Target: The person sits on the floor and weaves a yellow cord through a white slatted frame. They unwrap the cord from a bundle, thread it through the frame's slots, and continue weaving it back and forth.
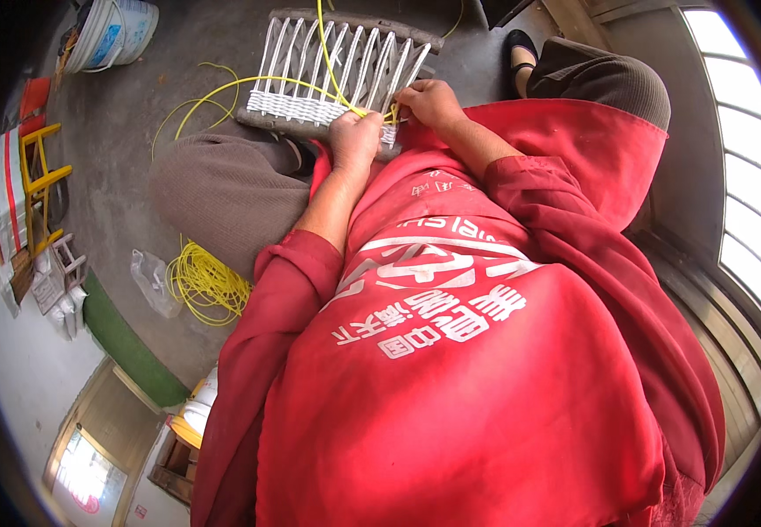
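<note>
A small wooden frame (360, 20) stands before me, strung with several white cords (354, 56) from rail to rail. A woven white band (288, 107) runs along its near rail. My left hand (355, 137) pinches a yellow cord (255, 78) against the near right end of the band. From there the cord loops out to the left, and a strand rises past the top of the view. At the frame's right edge my right hand (434, 104) holds a short bend of the yellow cord between thumb and forefinger; its fingertips are partly hidden.
A loose coil of yellow cord (206, 283) lies on the concrete floor beside a clear plastic bag (154, 282). At the upper left is a white bucket (113, 36). A yellow metal frame (44, 178) stands by the left wall. My red apron (472, 395) covers my lap.
</note>
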